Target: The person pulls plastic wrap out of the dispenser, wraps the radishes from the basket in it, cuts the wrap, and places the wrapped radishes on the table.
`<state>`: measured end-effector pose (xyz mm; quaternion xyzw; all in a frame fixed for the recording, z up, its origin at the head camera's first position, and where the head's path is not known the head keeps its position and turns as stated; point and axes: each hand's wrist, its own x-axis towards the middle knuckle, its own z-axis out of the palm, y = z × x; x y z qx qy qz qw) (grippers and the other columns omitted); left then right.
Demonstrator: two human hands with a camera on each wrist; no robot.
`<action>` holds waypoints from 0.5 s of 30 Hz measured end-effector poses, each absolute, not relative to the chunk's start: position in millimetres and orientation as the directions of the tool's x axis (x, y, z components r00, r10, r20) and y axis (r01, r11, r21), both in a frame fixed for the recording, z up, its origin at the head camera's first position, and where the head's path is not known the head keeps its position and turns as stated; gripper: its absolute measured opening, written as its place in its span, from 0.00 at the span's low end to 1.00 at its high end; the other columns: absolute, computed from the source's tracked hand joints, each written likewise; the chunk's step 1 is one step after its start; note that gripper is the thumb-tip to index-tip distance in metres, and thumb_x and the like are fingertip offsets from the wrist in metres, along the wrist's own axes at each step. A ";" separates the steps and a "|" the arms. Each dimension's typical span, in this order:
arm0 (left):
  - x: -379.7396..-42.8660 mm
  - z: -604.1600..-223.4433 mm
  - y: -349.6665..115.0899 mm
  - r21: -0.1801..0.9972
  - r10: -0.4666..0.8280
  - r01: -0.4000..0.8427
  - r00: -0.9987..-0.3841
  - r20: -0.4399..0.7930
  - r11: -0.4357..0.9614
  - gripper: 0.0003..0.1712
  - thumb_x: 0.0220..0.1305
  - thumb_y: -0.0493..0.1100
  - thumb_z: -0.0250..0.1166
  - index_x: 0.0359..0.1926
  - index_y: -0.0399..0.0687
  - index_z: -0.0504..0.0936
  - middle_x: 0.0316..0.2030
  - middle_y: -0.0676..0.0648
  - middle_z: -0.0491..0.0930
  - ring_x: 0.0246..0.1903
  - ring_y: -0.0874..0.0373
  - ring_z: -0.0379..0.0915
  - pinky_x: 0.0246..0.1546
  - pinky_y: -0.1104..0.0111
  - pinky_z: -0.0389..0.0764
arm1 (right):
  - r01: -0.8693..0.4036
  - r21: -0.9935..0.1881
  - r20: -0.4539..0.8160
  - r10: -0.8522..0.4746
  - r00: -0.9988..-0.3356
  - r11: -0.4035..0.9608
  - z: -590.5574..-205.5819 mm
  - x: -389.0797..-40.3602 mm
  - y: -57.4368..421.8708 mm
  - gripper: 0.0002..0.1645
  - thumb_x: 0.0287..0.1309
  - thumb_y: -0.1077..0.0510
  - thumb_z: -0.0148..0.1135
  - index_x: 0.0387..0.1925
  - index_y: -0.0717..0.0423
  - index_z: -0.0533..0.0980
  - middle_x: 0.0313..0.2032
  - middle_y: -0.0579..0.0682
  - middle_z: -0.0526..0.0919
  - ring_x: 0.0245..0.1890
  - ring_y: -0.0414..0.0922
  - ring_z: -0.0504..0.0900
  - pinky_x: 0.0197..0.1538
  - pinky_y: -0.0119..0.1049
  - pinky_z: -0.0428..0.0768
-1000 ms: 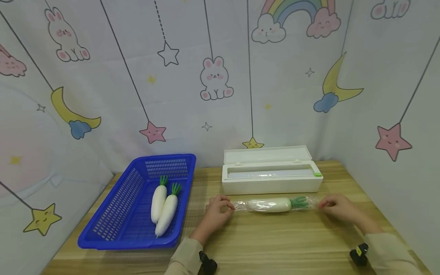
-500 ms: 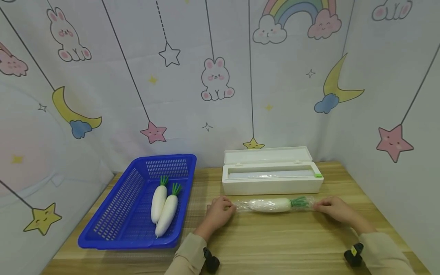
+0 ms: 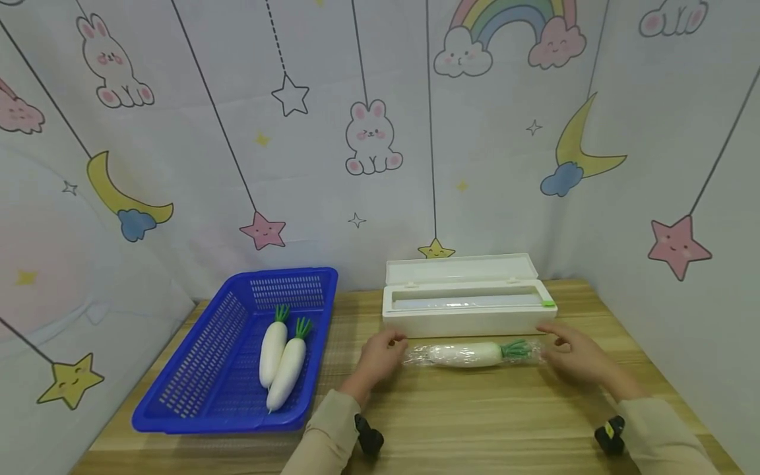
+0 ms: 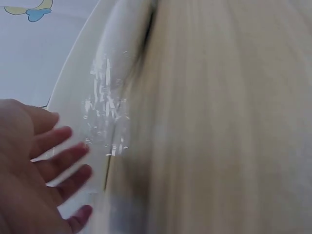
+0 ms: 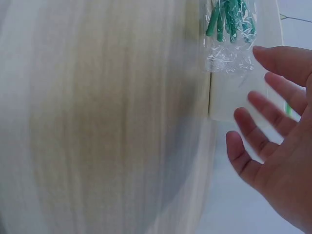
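A white radish (image 3: 469,355) with green stems lies sideways on the wooden table, wrapped in clear plastic film (image 4: 105,112). Its film-covered stems (image 5: 231,22) point toward the right hand. Beside the film's left end is my left hand (image 3: 382,356), fingers spread and loosely bent in the left wrist view, with nothing in them. At the other end, my right hand (image 3: 572,355) has its fingers parted near the crumpled film. Neither hand grips the film; whether a right fingertip touches it I cannot tell.
Behind the radish stands a white film dispenser box (image 3: 469,323), its lid (image 3: 462,268) raised and a roll (image 3: 466,302) inside. On the left, a blue basket (image 3: 202,369) holds two unwrapped white radishes (image 3: 287,374). A patterned cloth (image 3: 309,165) hangs behind the table.
Half a second ago both hands pinched the film's ends; now the fingers have parted and let go. The wrapped radish stays in place.
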<state>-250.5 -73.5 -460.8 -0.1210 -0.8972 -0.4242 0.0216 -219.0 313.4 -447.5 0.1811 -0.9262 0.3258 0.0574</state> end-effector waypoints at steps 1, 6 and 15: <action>-252.9 -459.3 -72.6 0.757 0.209 0.226 -0.970 0.121 0.613 0.14 0.68 0.45 0.57 0.46 0.43 0.84 0.42 0.44 0.83 0.45 0.48 0.77 0.48 0.52 0.73 | -0.411 -0.558 0.260 -0.318 -0.912 0.721 -447.4 -219.8 313.9 0.27 0.56 0.62 0.65 0.56 0.70 0.72 0.54 0.72 0.74 0.42 0.61 0.78 0.41 0.53 0.78; -262.7 -455.5 -68.5 0.750 0.336 0.230 -0.942 0.011 0.620 0.15 0.69 0.39 0.53 0.34 0.32 0.82 0.32 0.42 0.78 0.34 0.51 0.71 0.35 0.62 0.72 | -0.535 -0.464 0.328 -0.425 -0.844 0.706 -451.5 -225.6 315.5 0.24 0.52 0.64 0.68 0.51 0.71 0.75 0.49 0.68 0.79 0.44 0.63 0.79 0.44 0.53 0.79; -264.6 -455.0 -60.3 0.724 0.447 0.232 -0.887 -0.116 0.650 0.11 0.63 0.39 0.61 0.36 0.33 0.85 0.22 0.49 0.75 0.23 0.60 0.65 0.25 0.69 0.68 | -0.423 -0.531 0.156 -0.406 -0.900 0.734 -458.0 -228.3 314.1 0.24 0.54 0.61 0.67 0.50 0.72 0.77 0.41 0.60 0.83 0.41 0.54 0.80 0.45 0.47 0.79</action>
